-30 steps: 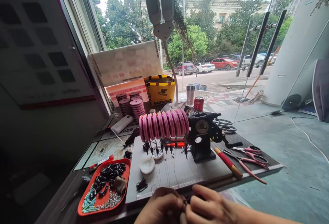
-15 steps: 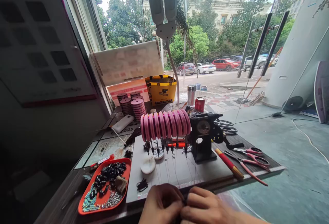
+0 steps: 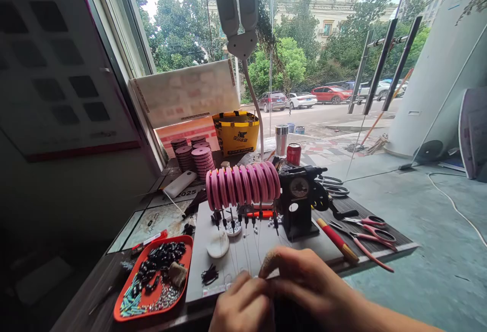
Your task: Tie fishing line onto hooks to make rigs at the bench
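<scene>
My left hand point(image 3: 239, 305) and my right hand point(image 3: 310, 284) meet fingertip to fingertip at the near edge of a pale work mat point(image 3: 304, 253). Both pinch a thin line that is barely visible. My right hand arches over the mat with its index finger bent. Several fine lines run across the mat toward my hands from a row of pink spools point(image 3: 243, 184) mounted on a black winder with a dial point(image 3: 300, 201). Small black weights hang under the spools.
An orange tray point(image 3: 129, 291) of beads and small black parts lies left of my hands. A white oval piece point(image 3: 218, 244), a red-handled tool point(image 3: 337, 240) and pink scissors point(image 3: 371, 226) lie around the mat. Behind stand spool stacks point(image 3: 194, 157), a yellow bag point(image 3: 236, 133), a red can point(image 3: 293, 154) and a lamp point(image 3: 239, 12).
Both hands have moved forward and up onto the mat's near edge. My right hand now arches above the mat with its fingers lifted. The spools and tools have not moved.
</scene>
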`<state>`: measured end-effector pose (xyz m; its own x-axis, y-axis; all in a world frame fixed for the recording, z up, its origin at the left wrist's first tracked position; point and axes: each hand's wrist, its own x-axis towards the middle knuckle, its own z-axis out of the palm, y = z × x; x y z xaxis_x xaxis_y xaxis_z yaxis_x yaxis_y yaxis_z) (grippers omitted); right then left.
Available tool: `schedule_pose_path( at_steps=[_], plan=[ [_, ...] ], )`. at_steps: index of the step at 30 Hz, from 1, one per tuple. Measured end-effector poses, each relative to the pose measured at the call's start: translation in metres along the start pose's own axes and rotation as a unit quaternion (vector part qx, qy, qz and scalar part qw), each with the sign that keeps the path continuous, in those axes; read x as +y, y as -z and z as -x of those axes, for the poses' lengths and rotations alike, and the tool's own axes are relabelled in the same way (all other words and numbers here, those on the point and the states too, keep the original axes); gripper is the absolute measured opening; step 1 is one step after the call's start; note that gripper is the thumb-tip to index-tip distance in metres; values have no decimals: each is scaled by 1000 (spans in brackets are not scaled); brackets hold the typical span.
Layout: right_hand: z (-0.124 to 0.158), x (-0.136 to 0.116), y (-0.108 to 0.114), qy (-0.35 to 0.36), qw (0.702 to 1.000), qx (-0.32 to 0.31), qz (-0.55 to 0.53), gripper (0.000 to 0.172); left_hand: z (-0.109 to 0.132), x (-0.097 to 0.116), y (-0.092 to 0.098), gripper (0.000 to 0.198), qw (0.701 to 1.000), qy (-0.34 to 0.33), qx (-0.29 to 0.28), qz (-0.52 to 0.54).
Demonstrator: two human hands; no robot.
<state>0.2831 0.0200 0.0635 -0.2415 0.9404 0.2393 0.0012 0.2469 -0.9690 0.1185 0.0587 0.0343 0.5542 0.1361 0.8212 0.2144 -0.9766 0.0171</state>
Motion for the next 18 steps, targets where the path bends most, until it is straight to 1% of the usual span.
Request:
schedule_pose_path(
  at_steps=[1, 2, 3, 4, 5, 6, 7, 8, 9, 10, 12, 15, 16, 18],
  plan=[
    [3, 2, 1, 65, 993, -4, 95, 24, -1, 1, 0, 26, 989, 117, -20, 90],
    [6, 5, 2, 150, 968, -7, 203, 25, -2, 1, 0, 21, 940, 271, -52, 199],
    [9, 7, 3, 242, 920, -12, 308, 29, -3, 1, -1, 15, 841, 432, -83, 315],
    [10, 10, 3, 324, 859, -13, 397, 37, -3, 1, -1, 9, 709, 562, -105, 413],
    [12, 13, 3, 388, 798, -8, 462, 45, -3, 0, -2, 6, 588, 640, -105, 483],
    [12, 15, 2, 432, 747, 1, 506, 51, -3, 0, -2, 6, 500, 681, -95, 527],
    [12, 17, 0, 455, 712, 13, 534, 55, -2, -1, -3, 7, 451, 696, -81, 553],
    [12, 18, -1, 468, 691, 31, 550, 57, -2, -2, -3, 7, 433, 700, -70, 564],
    [11, 19, -3, 479, 677, 47, 557, 58, -1, -2, -4, 6, 431, 700, -69, 566],
    [10, 20, -4, 486, 669, 61, 559, 59, 0, -2, -4, 4, 434, 700, -70, 563],
    [9, 22, -6, 489, 664, 67, 562, 60, 0, -1, -5, 4, 433, 702, -70, 562],
    [9, 26, -7, 481, 672, 40, 562, 62, -2, 1, -5, 4, 443, 694, -76, 563],
    [9, 29, -7, 476, 682, 34, 554, 62, -3, 2, -4, 3, 454, 688, -78, 561],
    [9, 33, -8, 469, 711, 37, 523, 62, -5, 1, -2, 1, 488, 671, -79, 552]
  ],
)
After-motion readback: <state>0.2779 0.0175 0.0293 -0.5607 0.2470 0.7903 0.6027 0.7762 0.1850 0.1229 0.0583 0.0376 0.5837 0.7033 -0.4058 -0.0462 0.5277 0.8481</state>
